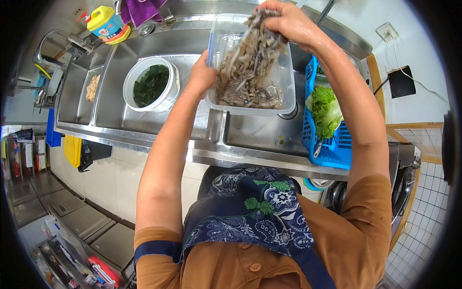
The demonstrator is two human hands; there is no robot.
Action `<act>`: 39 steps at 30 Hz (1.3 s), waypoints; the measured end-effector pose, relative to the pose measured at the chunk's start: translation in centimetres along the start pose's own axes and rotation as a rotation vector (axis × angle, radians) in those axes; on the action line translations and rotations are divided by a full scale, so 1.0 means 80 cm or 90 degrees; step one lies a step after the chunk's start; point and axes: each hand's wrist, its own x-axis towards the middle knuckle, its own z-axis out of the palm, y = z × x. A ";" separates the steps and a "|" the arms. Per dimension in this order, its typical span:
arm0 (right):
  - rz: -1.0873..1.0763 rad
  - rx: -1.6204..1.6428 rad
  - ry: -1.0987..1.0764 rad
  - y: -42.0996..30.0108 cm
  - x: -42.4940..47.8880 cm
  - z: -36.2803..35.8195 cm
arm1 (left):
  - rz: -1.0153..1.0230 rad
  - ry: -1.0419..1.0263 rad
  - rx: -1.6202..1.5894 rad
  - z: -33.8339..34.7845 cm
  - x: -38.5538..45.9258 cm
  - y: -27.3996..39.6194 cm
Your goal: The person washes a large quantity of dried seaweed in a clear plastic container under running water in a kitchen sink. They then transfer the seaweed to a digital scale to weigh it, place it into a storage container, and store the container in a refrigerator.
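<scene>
A clear plastic food container [288,81] is propped over the sink divider, its open top facing me. My left hand [203,74] grips its left wall. Inside lies a wet heap of grey-brown shredded food strips [249,90], possibly tripe; the picture does not settle it. High over the container's upper right side, my right hand [288,21] clutches a bunch of the same strips, which trails down into the heap. To the left, a round white tub [126,92] stands tilted in the steel sink, with dark green seaweed-like leaves [151,85] inside.
A blue plastic basket [310,144] holding lettuce [325,112] and a handled utensil [318,149] sits at the right. Behind the sink stand a yellow pump jug [108,27] and a purple cloth [140,12]. A tan lump [92,87] lies in the left basin, below a faucet [77,42].
</scene>
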 end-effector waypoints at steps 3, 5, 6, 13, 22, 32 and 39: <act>-0.046 0.052 0.033 0.028 0.028 0.012 | 0.056 -0.010 0.053 0.003 0.001 0.002; -0.126 -0.020 0.047 0.074 0.062 0.037 | 0.045 0.000 0.034 0.001 0.000 0.000; -0.135 0.021 -0.030 0.072 0.063 0.052 | 0.036 0.013 0.023 -0.004 -0.001 -0.003; -0.014 -0.428 -0.103 0.188 0.068 0.133 | 0.046 0.006 0.031 -0.001 0.015 -0.014; -0.010 -0.626 -0.315 0.115 0.004 0.129 | 0.067 0.054 0.054 -0.003 0.008 -0.010; -0.008 -0.546 -0.278 0.072 0.017 0.111 | 0.056 0.059 0.062 0.000 0.003 -0.003; 0.045 -0.630 -0.221 0.116 0.014 0.122 | 0.048 -0.019 0.005 -0.012 0.006 -0.002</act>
